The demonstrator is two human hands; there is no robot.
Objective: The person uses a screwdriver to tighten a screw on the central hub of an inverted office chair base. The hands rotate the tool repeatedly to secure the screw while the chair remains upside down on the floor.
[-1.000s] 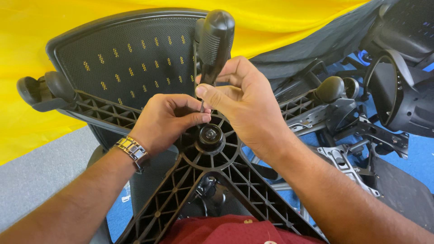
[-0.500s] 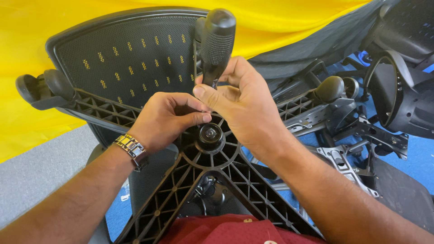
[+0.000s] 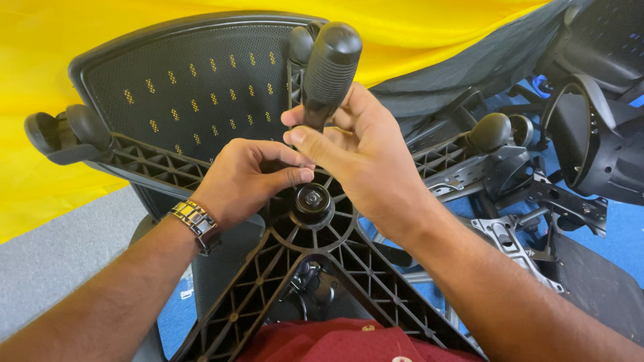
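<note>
While we look down over the upturned chair base (image 3: 282,268), we see our right hand (image 3: 362,157) raised above the central hub (image 3: 312,201), fingers curled round the lower part of a black ribbed tool handle (image 3: 329,70), thumb pressed along its side; the handle stands nearly upright, tilted slightly right. Our left hand (image 3: 245,177) comes in from the lower left, wrist bent, fingertips pinched together just under the right thumb and directly above the hub; whether it grips something small there we cannot tell. A metal wristwatch (image 3: 194,224) sits on the left wrist. Behind the hands stands a black mesh chair back (image 3: 194,87) against a yellow sheet (image 3: 67,40). More black chair parts (image 3: 537,167) lie on the blue floor (image 3: 624,228) to the right.
</note>
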